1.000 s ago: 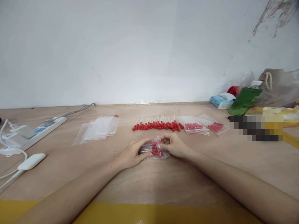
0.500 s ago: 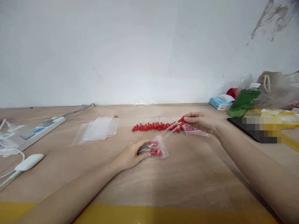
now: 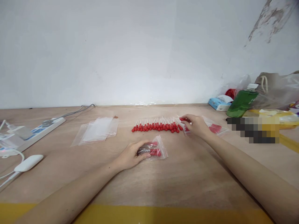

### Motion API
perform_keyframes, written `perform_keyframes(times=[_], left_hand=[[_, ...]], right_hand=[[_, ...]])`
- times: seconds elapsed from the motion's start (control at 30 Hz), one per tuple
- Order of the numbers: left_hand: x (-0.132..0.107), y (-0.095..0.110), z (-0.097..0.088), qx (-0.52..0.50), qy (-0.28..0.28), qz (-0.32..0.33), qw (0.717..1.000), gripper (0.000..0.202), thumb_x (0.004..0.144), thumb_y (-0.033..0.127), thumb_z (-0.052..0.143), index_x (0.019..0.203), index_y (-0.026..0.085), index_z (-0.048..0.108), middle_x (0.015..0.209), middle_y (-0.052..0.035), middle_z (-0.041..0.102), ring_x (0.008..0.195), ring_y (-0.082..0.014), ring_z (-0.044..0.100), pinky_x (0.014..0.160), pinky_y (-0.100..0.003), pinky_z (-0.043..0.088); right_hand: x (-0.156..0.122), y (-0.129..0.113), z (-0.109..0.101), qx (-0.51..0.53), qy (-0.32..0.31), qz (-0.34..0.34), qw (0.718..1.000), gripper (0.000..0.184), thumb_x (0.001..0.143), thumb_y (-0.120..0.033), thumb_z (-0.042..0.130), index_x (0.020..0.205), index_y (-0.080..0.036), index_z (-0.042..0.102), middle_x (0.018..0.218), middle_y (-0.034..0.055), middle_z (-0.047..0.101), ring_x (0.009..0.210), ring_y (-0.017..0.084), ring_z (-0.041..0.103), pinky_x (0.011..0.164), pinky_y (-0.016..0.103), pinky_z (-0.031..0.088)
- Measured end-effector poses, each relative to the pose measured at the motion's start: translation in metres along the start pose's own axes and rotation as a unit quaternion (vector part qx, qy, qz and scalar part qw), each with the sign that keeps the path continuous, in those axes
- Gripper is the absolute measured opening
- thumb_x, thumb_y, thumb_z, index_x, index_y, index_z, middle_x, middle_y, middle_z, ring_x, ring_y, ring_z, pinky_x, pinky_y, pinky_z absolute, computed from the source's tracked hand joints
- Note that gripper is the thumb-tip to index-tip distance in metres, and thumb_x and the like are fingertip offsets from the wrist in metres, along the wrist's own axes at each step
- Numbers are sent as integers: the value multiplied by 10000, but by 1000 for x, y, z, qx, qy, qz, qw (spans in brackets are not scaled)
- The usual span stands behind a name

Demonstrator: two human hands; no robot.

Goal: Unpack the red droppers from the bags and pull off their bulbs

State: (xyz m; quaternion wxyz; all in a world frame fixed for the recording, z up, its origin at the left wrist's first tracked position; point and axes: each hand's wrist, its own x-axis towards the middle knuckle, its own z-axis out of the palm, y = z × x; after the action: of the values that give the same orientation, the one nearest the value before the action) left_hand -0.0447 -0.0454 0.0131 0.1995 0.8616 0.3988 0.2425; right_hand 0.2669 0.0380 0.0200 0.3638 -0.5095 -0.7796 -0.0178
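Observation:
My left hand [image 3: 134, 154] is closed around a clear zip bag [image 3: 161, 143] on the table. Inside it are several droppers with red rubber bulbs [image 3: 155, 152]; their tubes are partly hidden by my fingers. A row of glass droppers [image 3: 158, 126] lies behind the bag, red bulbs towards me and thin clear tubes pointing to the wall. At the right end of this row, my right hand [image 3: 193, 123] pinches a red dropper bulb [image 3: 182, 119]; whether it holds more than one is unclear. Under and beside my right hand lie bags with red bulbs [image 3: 215, 128].
Flat clear bags [image 3: 99, 129] lie stacked to the left. Further left are a power strip [image 3: 37, 135] with plugs and a white device [image 3: 29, 163] on a cable. At the right are a tissue pack [image 3: 219, 104], a green bottle [image 3: 243, 99] and a blurred dark object [image 3: 252, 129].
My right hand has drawn back from beside the zip bag to the row's right end. The long tubes seen in its fingers earlier no longer show. My left hand stays put.

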Motion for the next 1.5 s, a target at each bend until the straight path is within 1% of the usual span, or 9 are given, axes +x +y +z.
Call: perform_keyframes(times=[0.13, 0.33, 0.47, 0.53, 0.73, 0.9, 1.17, 1.37, 1.5], left_hand=[[-1, -1, 0, 3, 3, 0, 1000, 439, 806, 387, 526, 1212, 232, 462, 1125, -42, 598, 963, -197, 578, 822, -321, 458], [-2, -2, 0, 9, -5, 6, 1000, 470, 801, 400, 528, 1228, 224, 448, 1144, -54, 585, 972, -205, 571, 846, -336, 449], [-2, 1, -2, 15, -10, 10, 1000, 481, 797, 405, 530, 1234, 223, 440, 1160, -54, 574, 999, -208, 557, 854, -336, 445], [-2, 2, -3, 14, -12, 8, 1000, 479, 801, 406, 524, 1236, 227, 435, 1159, -53, 574, 991, -205, 560, 848, -336, 448], [-1, 1, 0, 9, -1, 21, 1000, 463, 800, 403, 526, 1219, 222, 444, 1158, -59, 574, 985, -203, 558, 808, -325, 462], [-2, -1, 3, 39, 12, 16, 999, 409, 829, 369, 484, 1210, 223, 454, 1130, -56, 585, 944, -196, 567, 816, -335, 454], [0, -3, 4, 38, 14, 22, 999, 417, 821, 379, 503, 1198, 207, 460, 1130, -55, 587, 960, -194, 569, 821, -321, 455], [-1, -6, 6, 40, 16, 25, 999, 430, 815, 391, 509, 1196, 198, 464, 1130, -61, 589, 975, -192, 564, 822, -320, 454], [-1, -5, 5, 38, 12, 14, 999, 450, 812, 410, 506, 1209, 204, 459, 1157, -61, 575, 1005, -200, 550, 850, -334, 443]], right_hand=[[-1, 0, -1, -17, -87, 21, 996, 266, 763, -337, 522, 950, -180, 628, 856, 56, 684, 731, 170, 621, 673, 279, 449], [2, -17, -12, 42, -35, 97, 994, 280, 756, -407, 502, 738, -165, 641, 640, 36, 641, 565, 131, 550, 524, 238, 382], [-7, -46, -8, 222, -282, 46, 932, 254, 683, -392, 585, 712, -149, 653, 549, -6, 569, 484, 83, 461, 445, 195, 329], [-14, -60, 1, 261, -351, 14, 899, 252, 664, -373, 610, 756, -148, 679, 532, -23, 538, 468, 67, 421, 433, 185, 309], [-31, -84, 32, 324, -329, 18, 887, 326, 684, -417, 608, 877, -163, 674, 535, -48, 460, 474, 56, 353, 435, 180, 265], [-36, -93, 34, 337, -330, 0, 882, 285, 660, -440, 634, 746, -170, 659, 580, -30, 514, 518, 76, 404, 459, 193, 285], [-38, -110, 25, 224, -210, -31, 951, 93, 665, -235, 614, 735, -180, 588, 709, -13, 586, 621, 95, 487, 542, 201, 336], [-44, -106, 34, 272, -286, 40, 918, 246, 622, -250, 649, 835, -179, 548, 683, -19, 586, 585, 95, 513, 483, 193, 351], [-41, -101, 42, 347, -281, 78, 891, 208, 603, -213, 662, 741, -170, 512, 611, -43, 527, 543, 73, 483, 471, 187, 364]])
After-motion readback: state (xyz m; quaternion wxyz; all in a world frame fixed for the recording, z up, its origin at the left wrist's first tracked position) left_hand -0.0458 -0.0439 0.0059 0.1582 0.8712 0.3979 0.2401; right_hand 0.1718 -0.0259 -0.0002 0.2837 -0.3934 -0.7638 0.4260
